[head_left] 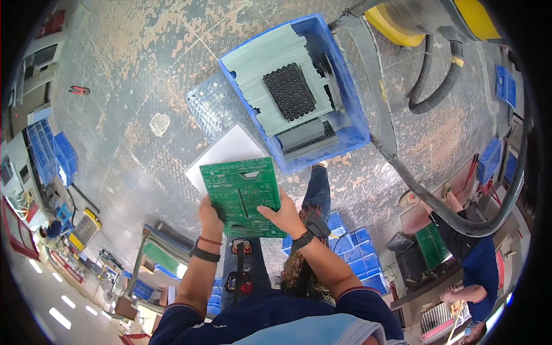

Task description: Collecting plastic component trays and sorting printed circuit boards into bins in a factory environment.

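Observation:
A green printed circuit board [233, 198], with a slot down its middle and a cut-out near its far edge, is held flat in front of me. My left hand [210, 217] grips its left edge. Across from it, my right hand [283, 215] holds the right edge, the thumb lying on the board's top face. Whether it is one board or a small stack I cannot tell. A white sheet [230, 148] shows beyond the board's far side. Ahead to the right stands a blue crate [359, 123] with pale green sheets [253, 63] and a black perforated mat piece [289, 92] on top.
Clear plastic wrapping [213, 106] lies on the worn floor beside the crate. A grey hose [428, 98] and a yellow machine [402, 29] are at the upper right. Red-handled pliers [79, 90] lie far left. At the lower right, another person [480, 270] stands near a green board [431, 246].

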{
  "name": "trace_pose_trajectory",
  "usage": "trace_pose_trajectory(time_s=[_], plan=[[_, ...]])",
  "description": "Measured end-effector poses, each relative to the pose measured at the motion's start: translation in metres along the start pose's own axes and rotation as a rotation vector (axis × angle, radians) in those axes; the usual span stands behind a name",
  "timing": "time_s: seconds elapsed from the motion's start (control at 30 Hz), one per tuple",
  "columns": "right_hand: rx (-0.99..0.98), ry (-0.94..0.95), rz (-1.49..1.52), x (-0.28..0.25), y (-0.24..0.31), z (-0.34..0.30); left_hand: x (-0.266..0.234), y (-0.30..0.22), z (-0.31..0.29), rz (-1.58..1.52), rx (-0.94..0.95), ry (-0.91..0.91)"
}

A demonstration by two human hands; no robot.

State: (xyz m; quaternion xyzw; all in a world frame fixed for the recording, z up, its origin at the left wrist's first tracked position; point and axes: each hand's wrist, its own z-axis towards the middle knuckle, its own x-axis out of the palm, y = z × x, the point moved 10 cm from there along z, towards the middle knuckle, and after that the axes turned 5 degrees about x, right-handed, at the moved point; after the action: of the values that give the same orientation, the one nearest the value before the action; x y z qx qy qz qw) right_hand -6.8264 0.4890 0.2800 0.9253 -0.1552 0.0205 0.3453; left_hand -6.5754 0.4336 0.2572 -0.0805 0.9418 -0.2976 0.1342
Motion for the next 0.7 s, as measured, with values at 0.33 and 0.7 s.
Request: trace_pose_trajectory(time_s=[0.33,0.7], plan=[[0.066,-0.003,0.365,-0.094,-0.006,-0.018,0.027,-0.027,-0.002,0.008,0.282,-0.085],[-0.126,-0.176,0.490,-0.228,0.027,0.062,0.016,-0.087,-0.008,-0.041,0.468,-0.133]])
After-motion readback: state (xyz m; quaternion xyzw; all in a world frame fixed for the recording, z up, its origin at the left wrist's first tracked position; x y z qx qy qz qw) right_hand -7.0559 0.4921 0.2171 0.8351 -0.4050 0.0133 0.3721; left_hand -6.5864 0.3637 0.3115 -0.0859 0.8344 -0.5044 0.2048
